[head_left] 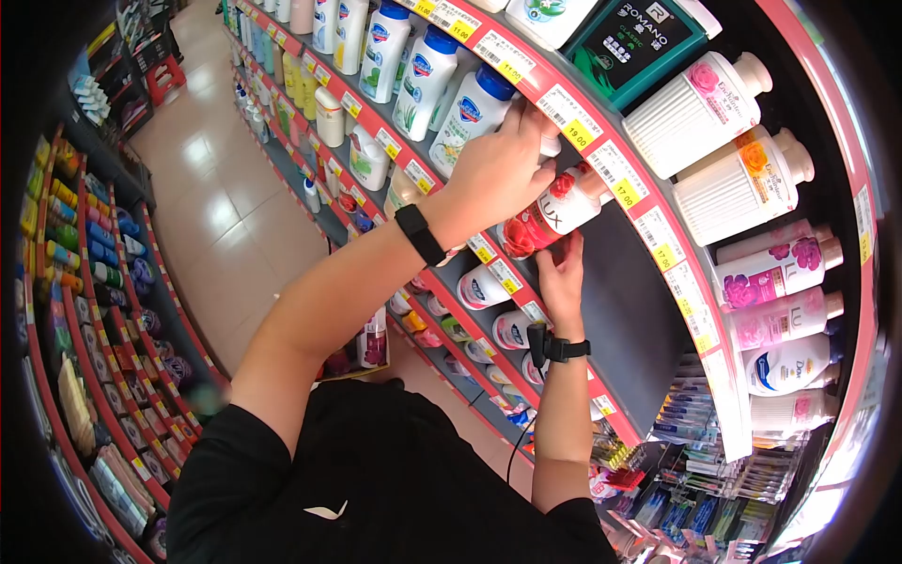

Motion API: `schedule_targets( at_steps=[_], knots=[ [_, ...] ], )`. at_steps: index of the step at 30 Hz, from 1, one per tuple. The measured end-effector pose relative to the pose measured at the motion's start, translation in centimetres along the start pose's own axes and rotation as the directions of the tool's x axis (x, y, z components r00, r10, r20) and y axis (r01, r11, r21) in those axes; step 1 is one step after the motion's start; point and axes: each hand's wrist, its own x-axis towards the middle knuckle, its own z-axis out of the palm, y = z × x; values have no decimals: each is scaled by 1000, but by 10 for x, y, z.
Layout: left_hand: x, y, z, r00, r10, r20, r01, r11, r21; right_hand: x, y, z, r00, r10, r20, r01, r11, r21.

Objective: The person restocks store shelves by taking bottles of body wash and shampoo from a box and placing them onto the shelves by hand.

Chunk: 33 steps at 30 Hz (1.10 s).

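Note:
A red and white LUX bottle (552, 221) lies tilted on the middle shelf, its cap end toward the upper right. My right hand (562, 275) grips its lower side, thumb and fingers against the red label. My left hand (505, 167), with a black band on the wrist, reaches in just above it. Its fingers curl around a pale, bottle-like end (550, 147), mostly hidden by the hand and the shelf edge. Next to the left hand stands a white Safeguard bottle with a blue cap (470, 115), among several similar ones.
The red shelf edge (648, 211) with price tags runs close above my hands. On the upper shelf are a green Romano bottle (631, 47) and ribbed white bottles (697, 113). Lower shelves hold more bottles (481, 286). A tiled aisle (211, 188) and another stocked shelf (103, 282) lie left.

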Motion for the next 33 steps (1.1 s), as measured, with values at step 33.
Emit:
schedule_targets(
  at_steps=[33],
  knots=[
    [-117,-11,62,975,-129,183,154,980,-126,15,-6,-1,993,111,38,-113,992,50]
  ],
)
